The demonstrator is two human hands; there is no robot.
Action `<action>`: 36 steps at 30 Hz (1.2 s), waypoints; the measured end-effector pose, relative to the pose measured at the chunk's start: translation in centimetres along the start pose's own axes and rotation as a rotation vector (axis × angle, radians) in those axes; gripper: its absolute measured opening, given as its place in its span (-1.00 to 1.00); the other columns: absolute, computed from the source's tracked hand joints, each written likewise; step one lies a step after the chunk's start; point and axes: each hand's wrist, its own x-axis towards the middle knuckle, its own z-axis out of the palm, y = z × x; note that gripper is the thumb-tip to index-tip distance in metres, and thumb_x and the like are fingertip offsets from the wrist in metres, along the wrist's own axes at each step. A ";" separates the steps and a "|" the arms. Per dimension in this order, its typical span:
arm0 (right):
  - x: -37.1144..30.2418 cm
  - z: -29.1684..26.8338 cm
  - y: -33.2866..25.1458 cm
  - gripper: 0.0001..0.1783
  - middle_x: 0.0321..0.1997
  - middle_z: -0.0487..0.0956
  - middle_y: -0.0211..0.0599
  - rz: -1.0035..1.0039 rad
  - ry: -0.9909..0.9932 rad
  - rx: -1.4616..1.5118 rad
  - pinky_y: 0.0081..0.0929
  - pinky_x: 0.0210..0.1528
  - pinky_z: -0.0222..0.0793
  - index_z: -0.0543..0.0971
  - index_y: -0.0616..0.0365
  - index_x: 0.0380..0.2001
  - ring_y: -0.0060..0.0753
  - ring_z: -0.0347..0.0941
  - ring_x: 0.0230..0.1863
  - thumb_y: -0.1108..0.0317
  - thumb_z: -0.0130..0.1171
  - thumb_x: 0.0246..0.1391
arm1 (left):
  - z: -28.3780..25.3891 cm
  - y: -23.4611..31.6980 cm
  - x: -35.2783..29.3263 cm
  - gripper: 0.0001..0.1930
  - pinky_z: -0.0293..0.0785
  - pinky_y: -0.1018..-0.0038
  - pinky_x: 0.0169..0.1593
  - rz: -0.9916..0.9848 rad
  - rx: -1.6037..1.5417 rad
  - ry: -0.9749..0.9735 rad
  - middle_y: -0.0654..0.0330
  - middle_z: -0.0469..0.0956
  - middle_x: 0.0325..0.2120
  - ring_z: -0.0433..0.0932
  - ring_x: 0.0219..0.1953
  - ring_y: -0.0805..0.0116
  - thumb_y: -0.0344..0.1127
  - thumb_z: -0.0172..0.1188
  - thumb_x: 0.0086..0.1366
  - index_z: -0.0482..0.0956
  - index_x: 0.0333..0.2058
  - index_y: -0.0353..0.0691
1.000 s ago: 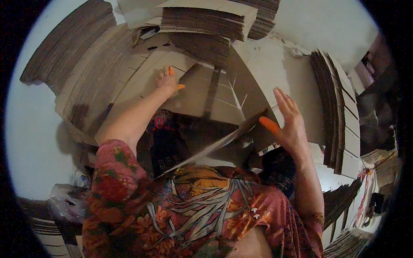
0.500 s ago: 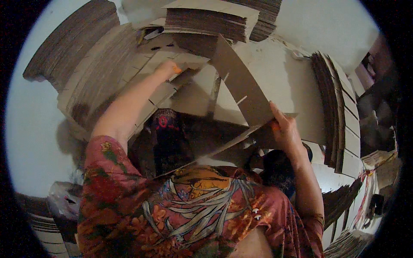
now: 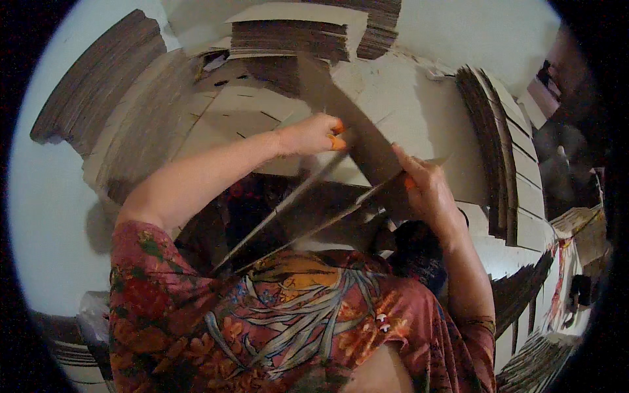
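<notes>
My left hand [image 3: 311,135], with orange coverings on its fingertips, pinches the end of a cardboard strip [image 3: 282,204] seen nearly edge-on. The strip slants down toward my shirt. My right hand [image 3: 429,195] grips a wide crosswise cardboard strip [image 3: 368,134], which runs from the upper middle down to my fingers. A second slanting strip [image 3: 314,229] also meets this hand and lies roughly parallel to the left hand's strip. The left hand is close beside the crosswise strip. Motion blur hides whether the left strip touches it or sits in a slot.
Slotted cardboard sheets [image 3: 229,121] lie beyond my left forearm. Tall cardboard stacks stand at the left [image 3: 105,72], at the back [image 3: 288,40] and at the right [image 3: 488,157]. More cardboard [image 3: 521,295] leans at the lower right. My dark-clothed leg [image 3: 419,252] is below my right hand.
My left hand has moved right, from over the slotted sheets to beside the crosswise strip, bringing a cardboard strip along. My right hand keeps its grip and has shifted slightly left.
</notes>
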 end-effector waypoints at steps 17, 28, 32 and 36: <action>-1.0 1.1 3.4 -0.38 -0.25 0.49 0.12 0.235 -0.195 -0.007 -0.21 -0.18 0.32 0.33 0.19 0.06 0.14 0.41 -0.21 0.68 -0.01 -0.20 | -3.4 -19.2 -2.1 -0.75 0.44 0.15 -0.18 -0.715 0.853 0.269 0.03 0.55 -0.29 0.52 -0.23 0.03 -0.27 0.12 0.10 0.54 -0.31 -0.33; -1.0 0.1 1.9 -0.35 -0.34 0.49 0.03 0.022 0.011 0.075 -0.22 -0.27 0.36 0.31 0.10 0.09 0.12 0.42 -0.31 0.70 -0.03 -0.17 | -11.2 -20.6 -3.3 -0.71 0.43 0.32 -0.27 -0.383 0.667 0.459 0.07 0.56 -0.41 0.53 -0.37 0.17 -0.11 0.14 0.12 0.58 -0.34 -0.22; -1.4 -0.4 1.7 -0.34 -0.39 0.48 -0.01 -0.069 0.093 0.079 -0.23 -0.32 0.36 0.33 0.12 0.08 0.08 0.42 -0.38 0.70 -0.01 -0.22 | -10.9 -18.5 -1.0 -0.70 0.43 0.40 -0.27 -0.147 -0.139 0.414 0.11 0.56 -0.46 0.51 -0.41 0.27 -0.08 0.13 0.13 0.59 -0.35 -0.20; -0.6 -0.1 1.1 -0.33 -0.38 0.47 0.03 -0.083 0.087 0.075 -0.30 -0.30 0.35 0.33 0.17 0.07 0.07 0.41 -0.38 0.74 -0.03 -0.25 | -11.3 -18.7 1.9 -0.71 0.42 0.41 -0.28 -0.241 -0.004 0.360 0.15 0.55 -0.47 0.49 -0.42 0.36 -0.14 0.15 0.11 0.56 -0.35 -0.27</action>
